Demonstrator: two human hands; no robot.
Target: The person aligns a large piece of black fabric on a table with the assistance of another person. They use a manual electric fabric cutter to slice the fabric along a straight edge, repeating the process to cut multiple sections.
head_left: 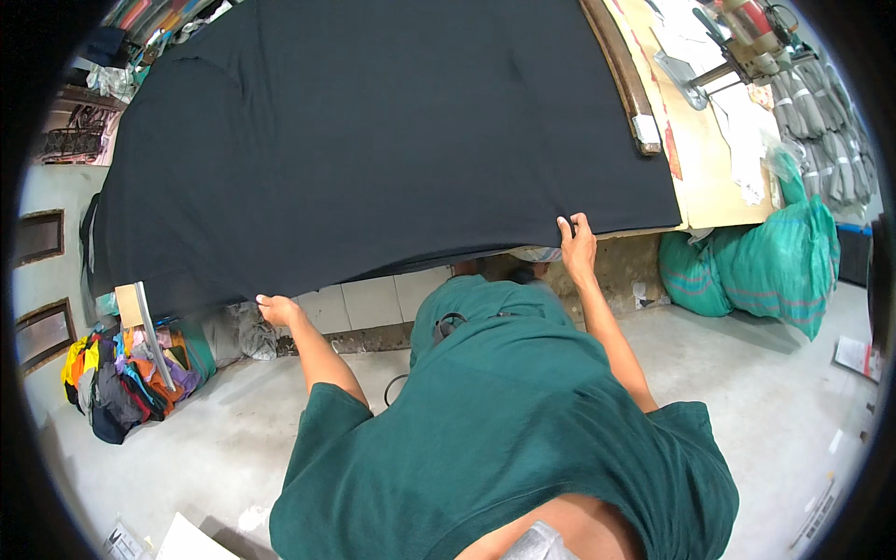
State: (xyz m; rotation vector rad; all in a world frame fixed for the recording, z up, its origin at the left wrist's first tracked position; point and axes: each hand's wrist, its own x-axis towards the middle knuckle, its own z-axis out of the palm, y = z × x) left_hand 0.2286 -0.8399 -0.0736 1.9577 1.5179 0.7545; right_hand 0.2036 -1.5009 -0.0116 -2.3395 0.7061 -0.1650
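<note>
A wide sheet of black fabric [401, 131] covers most of the table, with soft creases at the far left and top. My left hand [277, 310] pinches its near edge at the left, where the cloth is pulled out past the table. Between my hands that edge sags in a curve. My right hand [579, 250] grips the near edge farther right, thumb and fingers closed on the cloth by the table's front. Along the right side of the fabric lies a long brown wooden bar [621, 70], its near end wrapped in white.
A cloth cutting machine [751, 47] stands on the tan table surface [695, 177] at right. Green sacks [775, 266] rest on the floor below. Colourful cloth scraps [126, 373] are heaped at left beside an upright metal strip [154, 336]. Grey bundles [821, 121] are stacked far right.
</note>
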